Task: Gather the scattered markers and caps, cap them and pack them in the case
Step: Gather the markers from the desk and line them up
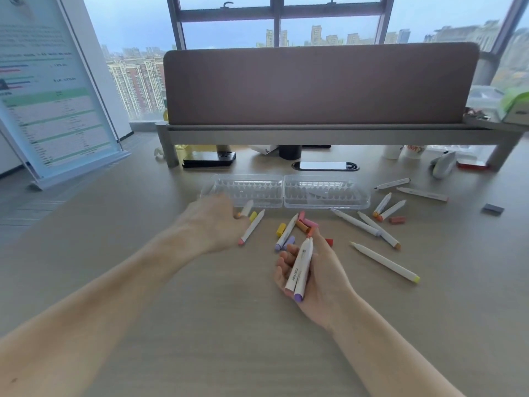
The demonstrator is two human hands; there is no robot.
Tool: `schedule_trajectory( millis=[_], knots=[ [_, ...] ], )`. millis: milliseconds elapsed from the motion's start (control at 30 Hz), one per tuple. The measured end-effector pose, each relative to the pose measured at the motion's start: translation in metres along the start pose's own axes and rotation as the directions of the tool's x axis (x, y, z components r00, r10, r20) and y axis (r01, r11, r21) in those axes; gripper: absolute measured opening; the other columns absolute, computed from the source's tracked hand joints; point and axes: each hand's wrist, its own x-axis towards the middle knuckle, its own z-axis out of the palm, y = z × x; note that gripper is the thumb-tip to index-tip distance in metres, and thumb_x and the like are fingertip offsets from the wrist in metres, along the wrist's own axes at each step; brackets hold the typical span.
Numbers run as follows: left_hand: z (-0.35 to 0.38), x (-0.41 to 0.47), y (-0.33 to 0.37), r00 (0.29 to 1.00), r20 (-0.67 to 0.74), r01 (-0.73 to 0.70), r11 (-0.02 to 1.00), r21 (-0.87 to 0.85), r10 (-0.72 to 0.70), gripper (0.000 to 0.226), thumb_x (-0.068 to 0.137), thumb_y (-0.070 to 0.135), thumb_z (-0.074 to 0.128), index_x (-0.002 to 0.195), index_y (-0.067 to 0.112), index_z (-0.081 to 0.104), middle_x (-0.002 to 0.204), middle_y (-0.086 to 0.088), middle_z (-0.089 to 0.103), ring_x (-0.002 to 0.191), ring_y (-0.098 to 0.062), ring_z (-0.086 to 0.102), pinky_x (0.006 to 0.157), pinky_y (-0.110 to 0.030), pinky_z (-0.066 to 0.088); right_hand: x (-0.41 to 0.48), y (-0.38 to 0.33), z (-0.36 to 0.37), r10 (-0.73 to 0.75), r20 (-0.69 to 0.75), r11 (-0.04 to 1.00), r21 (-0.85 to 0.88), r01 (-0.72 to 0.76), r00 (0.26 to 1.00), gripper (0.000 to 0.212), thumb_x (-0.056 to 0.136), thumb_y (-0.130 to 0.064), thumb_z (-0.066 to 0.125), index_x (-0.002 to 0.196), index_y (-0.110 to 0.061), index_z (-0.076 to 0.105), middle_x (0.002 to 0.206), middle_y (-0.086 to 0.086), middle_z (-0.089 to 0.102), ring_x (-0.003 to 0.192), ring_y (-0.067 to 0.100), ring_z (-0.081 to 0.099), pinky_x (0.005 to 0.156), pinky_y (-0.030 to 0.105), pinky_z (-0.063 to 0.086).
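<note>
While the right hand (312, 273) lies palm up low over the tabletop (200, 296), its fingers curl round two white markers (300, 267) held side by side, lilac end toward the wrist, orange tip pointing at the case (326, 193). The forearm comes in from the lower right, bent slightly inward.

The left arm stretches long from the lower left corner, and the left hand (217, 222), back up and blurred, sits just in front of the case's left half. One marker (246, 208) shows at its fingertips; I cannot tell whether the hand grips it or only touches it.

The clear case lies open flat, both halves side by side, near the shelf (315, 133). In front of it and off to its right lie loose markers (385, 262), some crossing each other. Among them sit loose caps (281, 229) in yellow, pink, orange and red.
</note>
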Motion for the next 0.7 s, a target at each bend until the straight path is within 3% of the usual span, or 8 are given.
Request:
schedule_trajectory(
  millis=[100, 200, 267, 333, 400, 467, 567, 700],
  knots=[
    [0.014, -0.024, 0.042, 0.987, 0.093, -0.118, 0.981, -0.154, 0.134, 0.038, 0.092, 0.041, 0.059, 0.073, 0.010, 0.067, 0.071, -0.007, 0.069, 0.064, -0.023, 0.063, 0.061, -0.038, 0.053, -0.003, -0.002, -0.001, -0.006, 0.049, 1.000, -0.010, 0.006, 0.999, 0.065, 0.094, -0.064, 0.058, 0.109, -0.002, 0.068, 0.090, 0.006, 0.068, 0.067, 0.019, 0.066, 0.064, 0.033, 0.059],
    [0.032, -0.040, 0.062, 0.969, 0.134, -0.179, 0.964, -0.195, 0.207, 0.038, 0.093, 0.047, 0.060, 0.074, 0.015, 0.067, 0.073, 0.001, 0.069, 0.074, -0.018, 0.067, 0.069, -0.034, 0.055, -0.010, -0.003, 0.001, -0.053, 0.040, 0.998, -0.034, 0.055, 0.998, 0.047, 0.097, -0.052, 0.061, 0.115, -0.009, 0.072, 0.095, 0.009, 0.077, 0.080, 0.026, 0.072, 0.074, 0.038, 0.054],
    [0.033, -0.039, 0.062, 0.969, 0.109, -0.194, 0.958, -0.210, 0.220, 0.040, 0.093, 0.052, 0.061, 0.071, 0.019, 0.063, 0.070, 0.006, 0.066, 0.070, -0.013, 0.063, 0.067, -0.032, 0.052, -0.012, -0.001, 0.001, -0.106, -0.034, 0.992, -0.074, 0.103, 0.994, 0.032, 0.101, -0.035, 0.061, 0.113, -0.008, 0.070, 0.083, 0.009, 0.073, 0.070, 0.024, 0.067, 0.066, 0.037, 0.047],
    [0.026, -0.027, 0.051, 0.980, 0.075, -0.164, 0.959, -0.231, 0.186, 0.039, 0.095, 0.049, 0.058, 0.070, 0.019, 0.059, 0.067, 0.006, 0.062, 0.065, -0.014, 0.058, 0.059, -0.029, 0.043, -0.012, -0.002, -0.002, -0.145, -0.135, 0.986, -0.102, 0.132, 0.980, 0.016, 0.102, -0.019, 0.061, 0.098, -0.005, 0.066, 0.065, 0.007, 0.064, 0.054, 0.019, 0.059, 0.059, 0.033, 0.045],
    [0.023, -0.006, 0.032, 0.993, -0.008, -0.119, 0.976, -0.181, 0.120, 0.036, 0.097, 0.040, 0.056, 0.071, 0.017, 0.059, 0.069, 0.002, 0.063, 0.068, -0.019, 0.059, 0.058, -0.030, 0.042, -0.016, -0.008, -0.007, -0.152, -0.194, 0.984, -0.127, 0.128, 0.969, 0.013, 0.102, -0.013, 0.060, 0.091, -0.007, 0.059, 0.062, 0.004, 0.055, 0.048, 0.015, 0.049, 0.049, 0.028, 0.043],
    [0.029, 0.014, 0.014, 0.998, -0.047, -0.042, 0.996, -0.078, 0.038, 0.036, 0.095, 0.042, 0.057, 0.073, 0.015, 0.064, 0.075, -0.003, 0.067, 0.071, -0.023, 0.064, 0.064, -0.033, 0.052, -0.019, -0.014, -0.013, -0.168, -0.191, 0.975, -0.180, 0.133, 0.967, 0.011, 0.102, -0.011, 0.060, 0.092, -0.008, 0.057, 0.066, 0.004, 0.052, 0.048, 0.014, 0.046, 0.043, 0.026, 0.041],
    [0.047, 0.025, 0.005, 0.999, -0.026, 0.026, 0.999, 0.027, -0.026, 0.034, 0.087, 0.052, 0.064, 0.079, 0.019, 0.063, 0.084, -0.001, 0.066, 0.079, -0.024, 0.064, 0.078, -0.037, 0.057, -0.023, -0.018, -0.019, -0.164, -0.159, 0.959, -0.255, 0.120, 0.974, 0.010, 0.101, -0.013, 0.063, 0.094, -0.007, 0.061, 0.064, 0.005, 0.057, 0.045, 0.016, 0.055, 0.055, 0.032, 0.043],
    [0.060, 0.027, 0.009, 0.999, -0.045, 0.000, 0.990, 0.144, 0.007, 0.024, 0.094, 0.041, 0.060, 0.087, 0.018, 0.056, 0.092, 0.000, 0.061, 0.088, -0.026, 0.061, 0.078, -0.034, 0.053, -0.027, -0.022, -0.021, -0.168, -0.142, 0.981, -0.119, 0.152, 0.975, 0.018, 0.105, -0.019, 0.058, 0.100, -0.002, 0.063, 0.067, 0.008, 0.060, 0.059, 0.020, 0.057, 0.066, 0.038, 0.055]
  ],
)
